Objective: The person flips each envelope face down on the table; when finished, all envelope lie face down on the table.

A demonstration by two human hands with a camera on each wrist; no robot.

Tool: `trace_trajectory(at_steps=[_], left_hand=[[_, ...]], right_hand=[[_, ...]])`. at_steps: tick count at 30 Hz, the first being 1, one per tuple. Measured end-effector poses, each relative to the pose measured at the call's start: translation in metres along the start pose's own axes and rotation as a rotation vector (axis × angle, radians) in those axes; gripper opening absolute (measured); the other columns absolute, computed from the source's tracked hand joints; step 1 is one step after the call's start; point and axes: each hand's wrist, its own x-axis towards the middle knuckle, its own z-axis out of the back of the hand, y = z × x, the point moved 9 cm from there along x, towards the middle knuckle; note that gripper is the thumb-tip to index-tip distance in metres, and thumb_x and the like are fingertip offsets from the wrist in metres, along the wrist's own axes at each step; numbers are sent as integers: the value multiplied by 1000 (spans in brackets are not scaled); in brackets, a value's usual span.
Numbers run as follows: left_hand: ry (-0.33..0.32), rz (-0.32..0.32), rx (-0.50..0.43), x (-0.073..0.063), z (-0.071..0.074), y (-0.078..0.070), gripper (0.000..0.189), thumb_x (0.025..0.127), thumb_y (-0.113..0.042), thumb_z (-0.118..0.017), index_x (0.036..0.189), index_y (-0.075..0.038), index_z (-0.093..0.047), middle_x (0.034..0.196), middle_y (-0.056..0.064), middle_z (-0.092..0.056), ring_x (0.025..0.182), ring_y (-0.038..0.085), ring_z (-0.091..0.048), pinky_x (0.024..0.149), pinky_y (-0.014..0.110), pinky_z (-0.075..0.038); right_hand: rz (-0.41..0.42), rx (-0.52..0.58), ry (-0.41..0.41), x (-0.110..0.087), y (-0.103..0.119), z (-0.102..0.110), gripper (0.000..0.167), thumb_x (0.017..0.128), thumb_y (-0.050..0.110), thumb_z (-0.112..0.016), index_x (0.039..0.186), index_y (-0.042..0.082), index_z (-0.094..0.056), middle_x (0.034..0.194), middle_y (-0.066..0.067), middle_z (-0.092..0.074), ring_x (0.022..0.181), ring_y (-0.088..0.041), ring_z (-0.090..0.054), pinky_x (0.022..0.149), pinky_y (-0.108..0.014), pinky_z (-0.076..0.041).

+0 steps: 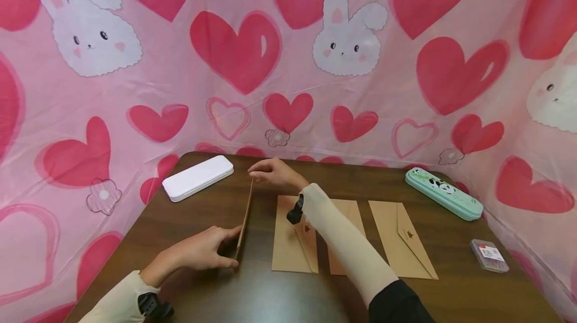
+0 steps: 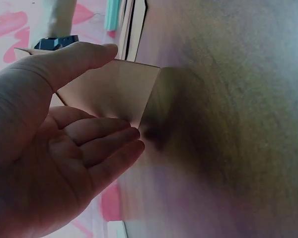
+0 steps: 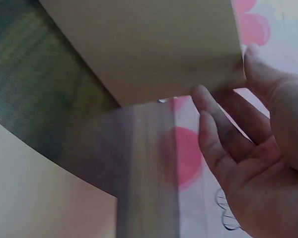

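A brown kraft envelope (image 1: 245, 213) stands on its long edge on the table, seen nearly edge-on in the head view. My left hand (image 1: 205, 249) pinches its near end, and in the left wrist view the thumb lies on one side of the paper (image 2: 124, 82) with the fingers on the other. At the far end my right hand (image 1: 277, 172) pinches the upper corner between thumb and fingers, as the right wrist view shows too. To the right lie three more kraft envelopes: one (image 1: 286, 243), a second (image 1: 335, 263) partly hidden by my right forearm, and a third (image 1: 392, 238).
A white case (image 1: 198, 178) lies at the back left of the brown table (image 1: 270, 298). On the right are a mint panda pencil case (image 1: 444, 193) and a small clear box (image 1: 490, 256). A pink heart-and-rabbit cloth (image 1: 288, 82) hangs behind the table.
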Motion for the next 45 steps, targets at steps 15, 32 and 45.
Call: trace_trajectory(at_steps=[15,32,45], left_hand=[[-52,52,15,-7,13,4,109,82,-51,-83,161,1,-27,154,20,-51,140,38,-52,110,59,-44],[-398,-196,93,-20,65,-47,55,81,-46,-86,130,-28,-68,114,-13,-62,104,8,-64,90,38,-57],[-375,-197,151,-19,55,-46,45,80,-43,-87,121,-28,-75,119,-11,-65,108,9,-65,92,39,-57]], right_hand=[[-40,52,-73,3,0,-6,31,102,32,-65,124,13,-73,115,-7,-75,110,-38,-70,88,-35,-59],[-43,29,-61,-1,2,-1,37,101,36,-65,128,11,-71,119,-6,-74,112,-37,-69,95,-46,-58],[-41,49,-29,0,-2,-3,41,106,38,-56,128,7,-70,123,-13,-73,115,-38,-68,99,-49,-56]])
